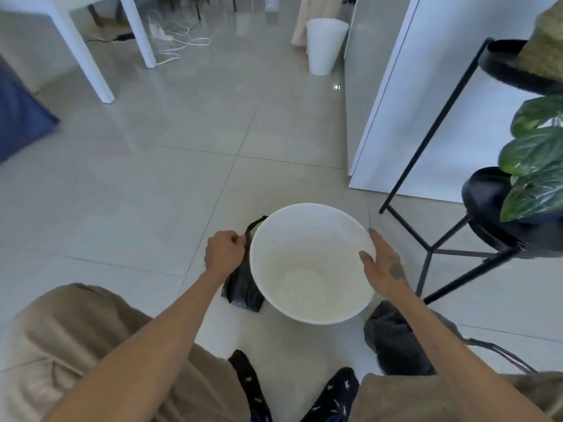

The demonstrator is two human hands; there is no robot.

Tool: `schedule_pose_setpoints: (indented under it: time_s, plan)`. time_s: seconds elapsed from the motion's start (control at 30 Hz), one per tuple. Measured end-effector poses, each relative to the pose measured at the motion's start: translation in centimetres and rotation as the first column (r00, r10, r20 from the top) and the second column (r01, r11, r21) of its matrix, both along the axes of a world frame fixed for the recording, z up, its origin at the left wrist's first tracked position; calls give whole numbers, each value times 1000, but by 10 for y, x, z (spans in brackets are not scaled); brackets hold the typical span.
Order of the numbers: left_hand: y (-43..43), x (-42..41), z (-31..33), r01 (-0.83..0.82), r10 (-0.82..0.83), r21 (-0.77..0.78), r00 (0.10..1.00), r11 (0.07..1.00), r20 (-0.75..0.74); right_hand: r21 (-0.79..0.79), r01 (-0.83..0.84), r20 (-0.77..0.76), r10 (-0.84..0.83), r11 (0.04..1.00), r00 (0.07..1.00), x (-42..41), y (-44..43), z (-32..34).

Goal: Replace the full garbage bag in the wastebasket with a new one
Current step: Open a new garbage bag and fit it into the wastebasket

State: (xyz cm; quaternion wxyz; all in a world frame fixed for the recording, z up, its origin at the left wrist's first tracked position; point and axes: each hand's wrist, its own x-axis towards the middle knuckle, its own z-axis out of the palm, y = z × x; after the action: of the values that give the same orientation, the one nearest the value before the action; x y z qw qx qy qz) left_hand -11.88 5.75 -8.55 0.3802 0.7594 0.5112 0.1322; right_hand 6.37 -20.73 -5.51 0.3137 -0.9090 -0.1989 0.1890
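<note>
On floor | left hand (224, 249) fisted on black bag (242, 284) | right hand (380, 263) spread, touching wastebasket (307, 239) rim

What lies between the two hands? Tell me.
In the head view, the white wastebasket, empty inside, sits between the left hand and right hand. A black bag hangs beside its left wall, held by the left hand.

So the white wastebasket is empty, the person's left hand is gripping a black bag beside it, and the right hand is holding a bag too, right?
Not quite. In the head view the right hand holds no bag; it rests open on the wastebasket rim. The left hand does grip the black bag beside the empty bin.
</note>
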Motion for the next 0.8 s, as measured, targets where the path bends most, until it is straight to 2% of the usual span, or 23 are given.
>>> schedule_pose_setpoints:
  time_s: [0.17,0.33,0.43,0.6,0.67,0.8]
  plan:
    - [14,-10,-74,84,-130,-223,971,971,-200,44,36,41,-38,998,998,8,8,-22]
    - [22,-9,-132,-18,-64,-300,963,954,-260,53,100,9,-101,994,995,10,6,-30]
    - [25,-1,-157,-55,-45,-302,948,952,-315,65,113,-8,-113,991,994,10,6,-29]
    - [17,14,-165,-20,-77,-188,865,982,-495,116,118,-30,-115,986,993,9,5,-26]
    - [18,12,-164,-61,-58,-229,876,971,-478,109,123,-48,-118,986,992,8,4,-23]
    - [23,0,-147,-176,89,-323,960,930,-267,108,81,-66,-75,991,995,5,4,-17]
